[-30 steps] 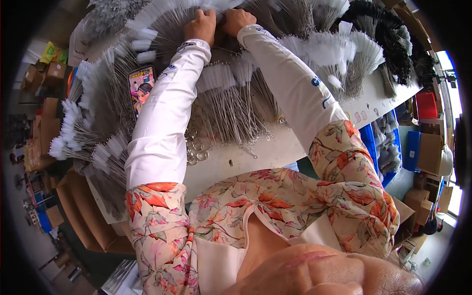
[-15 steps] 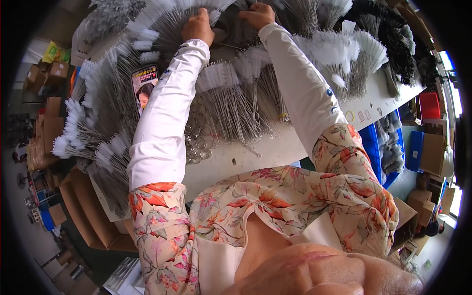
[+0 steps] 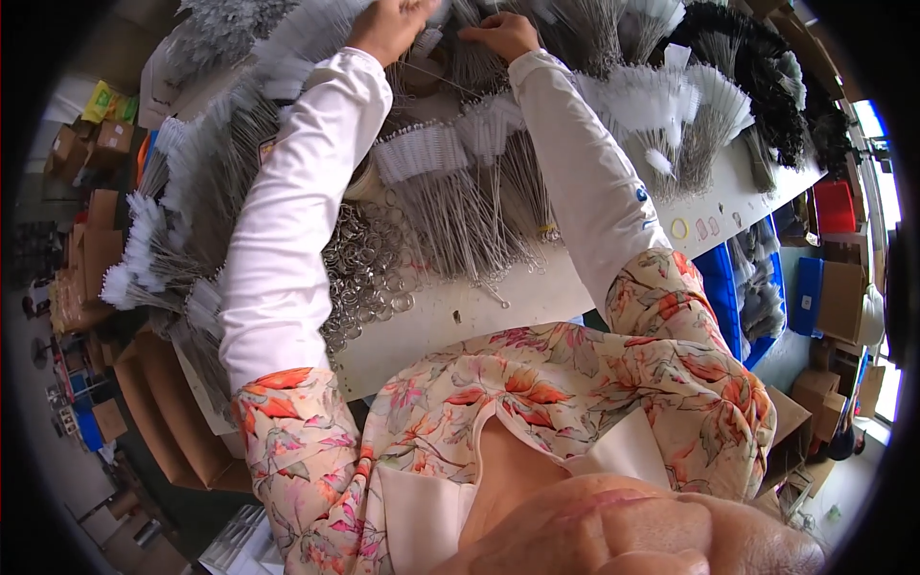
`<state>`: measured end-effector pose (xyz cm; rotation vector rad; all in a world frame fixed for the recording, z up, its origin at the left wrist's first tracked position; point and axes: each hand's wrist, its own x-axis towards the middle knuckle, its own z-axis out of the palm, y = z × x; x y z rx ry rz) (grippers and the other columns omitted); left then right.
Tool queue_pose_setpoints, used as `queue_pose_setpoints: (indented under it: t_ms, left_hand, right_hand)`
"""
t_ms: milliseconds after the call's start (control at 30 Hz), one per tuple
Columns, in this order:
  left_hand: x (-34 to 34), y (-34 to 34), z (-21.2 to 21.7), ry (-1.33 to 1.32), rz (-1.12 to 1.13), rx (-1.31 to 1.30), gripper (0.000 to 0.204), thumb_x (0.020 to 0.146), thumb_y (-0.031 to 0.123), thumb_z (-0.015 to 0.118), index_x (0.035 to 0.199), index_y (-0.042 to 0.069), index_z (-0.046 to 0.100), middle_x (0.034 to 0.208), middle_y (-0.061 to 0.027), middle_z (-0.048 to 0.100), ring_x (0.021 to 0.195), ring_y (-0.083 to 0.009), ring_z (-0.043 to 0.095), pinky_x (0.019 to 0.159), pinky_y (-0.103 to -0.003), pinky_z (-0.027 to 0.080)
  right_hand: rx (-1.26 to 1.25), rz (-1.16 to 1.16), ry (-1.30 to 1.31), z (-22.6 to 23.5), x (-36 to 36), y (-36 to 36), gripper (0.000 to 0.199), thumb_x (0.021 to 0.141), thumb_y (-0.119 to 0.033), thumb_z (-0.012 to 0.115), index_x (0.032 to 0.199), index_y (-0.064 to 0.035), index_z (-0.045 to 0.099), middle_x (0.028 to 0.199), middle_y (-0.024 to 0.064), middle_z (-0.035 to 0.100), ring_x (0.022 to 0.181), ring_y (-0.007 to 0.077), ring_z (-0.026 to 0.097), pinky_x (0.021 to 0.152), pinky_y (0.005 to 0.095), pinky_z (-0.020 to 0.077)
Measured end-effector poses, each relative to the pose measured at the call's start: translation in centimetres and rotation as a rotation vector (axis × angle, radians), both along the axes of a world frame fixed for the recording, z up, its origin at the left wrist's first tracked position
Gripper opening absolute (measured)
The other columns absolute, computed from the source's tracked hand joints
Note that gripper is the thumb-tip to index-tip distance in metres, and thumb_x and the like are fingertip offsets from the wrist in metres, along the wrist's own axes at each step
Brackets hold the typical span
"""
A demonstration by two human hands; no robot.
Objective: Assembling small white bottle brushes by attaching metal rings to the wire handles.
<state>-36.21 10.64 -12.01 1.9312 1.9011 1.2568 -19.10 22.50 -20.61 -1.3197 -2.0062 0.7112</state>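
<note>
Both arms in white sleeves reach to the far side of the white worktable [image 3: 537, 297], which is heaped with thin wire-stemmed tube brushes. The left hand [image 3: 388, 27] is closed among the white-bristled brushes [image 3: 307, 38] at the far left of the table; which stems it grips cannot be made out. The right hand [image 3: 500, 34] is curled with its fingertips pinched on a thin wire stem [image 3: 436, 79]. That stem runs roughly crosswise between the two hands, slanting slightly nearer toward the right hand.

Nearer on the table than the hands lies a bundle of white tube brushes [image 3: 450, 153], bristle heads toward the hands and twisted wire stems fanning toward the table's near edge. Left of that bundle, beside the left sleeve, is a pile of metal split rings [image 3: 369, 273]. To the table's far right lies a heap of black-bristled brushes [image 3: 767, 86], and near its right edge a small yellow ring [image 3: 679, 228].

Brown cardboard boxes [image 3: 91, 268] stack beyond the table's left end, with a yellow-green packet [image 3: 103, 101] farther back. Right of the table are a blue bin [image 3: 724, 287], a red box [image 3: 834, 206] and more brown cartons [image 3: 843, 297].
</note>
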Motion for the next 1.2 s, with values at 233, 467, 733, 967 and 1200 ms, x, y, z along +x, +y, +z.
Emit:
queue_pose_setpoints:
  t_ms: [233,467,733,967,1200]
  left_hand:
    - [0.9,-12.7,11.2,-0.768,-0.187,-0.264,0.033,0.090,0.034,0.054,0.099,0.003,0.061,0.085,-0.0036,0.058,0.064,-0.0072,0.046,0.055,-0.022,0.037]
    - [4.2,-27.3,10.2,-0.808,0.025,-0.086,0.048,0.097,0.041,0.035,0.102,0.000,0.061,0.068,0.0004,0.050,0.045,0.0008,0.027,0.040,-0.016,0.019]
    - [8.4,-37.1,-1.7,-1.162,0.049,0.256,0.049,0.096,0.038,0.039,0.098,-0.005,0.062,0.062,-0.0018,0.050,0.046,-0.0038,0.031,0.042,-0.018,0.023]
    - [11.8,-39.6,-10.9,-0.788,0.223,0.172,0.033,0.093,0.017,0.041,0.088,-0.008,0.062,0.072,-0.0084,0.057,0.058,-0.0126,0.047,0.054,-0.026,0.038]
    - [11.1,-40.1,-10.5,-0.820,0.233,0.122,0.028,0.091,0.011,0.041,0.087,-0.007,0.063,0.066,-0.0058,0.051,0.057,-0.0117,0.046,0.053,-0.024,0.036]
  right_hand:
    - [0.024,0.005,-0.103,4.5,0.5,-1.8,0.027,0.064,-0.031,0.072,0.075,-0.0070,0.070,0.067,0.0132,0.066,0.059,0.0250,0.065,0.062,0.0360,0.0518]
    - [-0.068,-0.035,-0.212,7.6,-0.7,-2.8,0.030,0.062,-0.034,0.070,0.077,-0.0069,0.070,0.084,0.0174,0.067,0.080,0.0300,0.066,0.073,0.0379,0.0518]
    - [0.176,-0.054,-0.161,6.0,-1.3,-1.3,0.031,0.064,-0.029,0.068,0.079,-0.0019,0.069,0.083,0.0219,0.065,0.082,0.0333,0.065,0.074,0.0401,0.0502]
    - [-0.019,-0.056,-0.094,5.1,-1.3,0.2,0.029,0.062,-0.029,0.069,0.073,-0.0029,0.070,0.075,0.0192,0.066,0.076,0.0306,0.066,0.072,0.0390,0.0506]
    - [0.235,-0.187,0.114,8.2,-0.9,-2.1,0.022,0.065,-0.022,0.073,0.076,-0.0025,0.071,0.075,0.0193,0.066,0.075,0.0261,0.067,0.072,0.0365,0.0503]
